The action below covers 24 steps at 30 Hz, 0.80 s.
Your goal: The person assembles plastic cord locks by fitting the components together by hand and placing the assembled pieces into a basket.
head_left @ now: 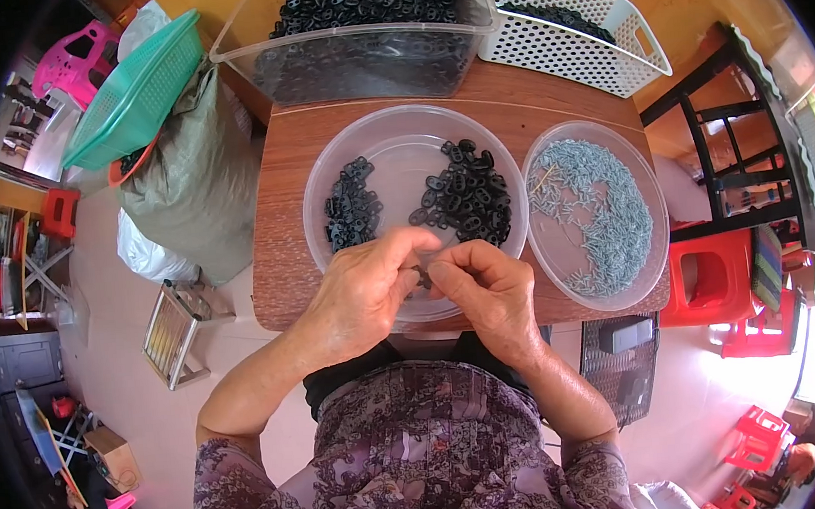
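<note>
My left hand (358, 292) and my right hand (489, 291) meet over the near rim of a round clear plastic tray (318, 156). Between the left fingertips a small dark piece (423, 280) shows, mostly hidden. The right thumb and forefinger are pinched close beside it; what they hold, if anything, is too small to make out. In the tray lie two heaps: a smaller pile of black plastic parts (352, 204) on the left and a larger pile of black two-holed plastic pieces (468, 192) on the right.
Right of the tray, a second round clear tray (551, 138) holds many small silvery screw-like pins (615, 209). Behind stand a clear bin (354, 62) and a white perforated basket (574, 59), both with black parts. All rest on a brown wooden table (281, 293). Red stools (706, 274) stand at right.
</note>
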Each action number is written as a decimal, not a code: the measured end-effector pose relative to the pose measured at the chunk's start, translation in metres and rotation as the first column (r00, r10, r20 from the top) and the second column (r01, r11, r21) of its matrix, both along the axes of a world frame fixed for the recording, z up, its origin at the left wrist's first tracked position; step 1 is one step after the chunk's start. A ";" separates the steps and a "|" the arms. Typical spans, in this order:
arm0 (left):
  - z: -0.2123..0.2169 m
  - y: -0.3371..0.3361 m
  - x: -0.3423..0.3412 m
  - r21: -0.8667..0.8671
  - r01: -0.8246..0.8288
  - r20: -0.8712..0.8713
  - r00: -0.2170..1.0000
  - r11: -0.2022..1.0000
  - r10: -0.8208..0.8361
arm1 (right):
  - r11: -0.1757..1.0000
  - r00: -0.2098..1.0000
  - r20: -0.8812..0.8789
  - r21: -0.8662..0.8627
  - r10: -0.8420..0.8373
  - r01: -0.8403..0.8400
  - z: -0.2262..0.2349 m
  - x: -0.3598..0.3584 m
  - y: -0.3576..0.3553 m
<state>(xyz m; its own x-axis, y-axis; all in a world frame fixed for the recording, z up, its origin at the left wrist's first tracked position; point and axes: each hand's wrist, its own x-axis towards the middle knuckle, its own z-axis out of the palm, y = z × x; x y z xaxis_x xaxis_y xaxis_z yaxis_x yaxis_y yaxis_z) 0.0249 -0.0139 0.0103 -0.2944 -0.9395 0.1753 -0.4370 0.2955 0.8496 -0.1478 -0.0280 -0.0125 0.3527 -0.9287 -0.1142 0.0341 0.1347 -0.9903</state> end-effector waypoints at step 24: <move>0.012 -0.017 0.003 0.039 0.150 0.040 0.988 0.988 -0.151 | 0.953 0.979 -0.201 -0.287 0.042 -0.099 -0.003 0.002 -0.007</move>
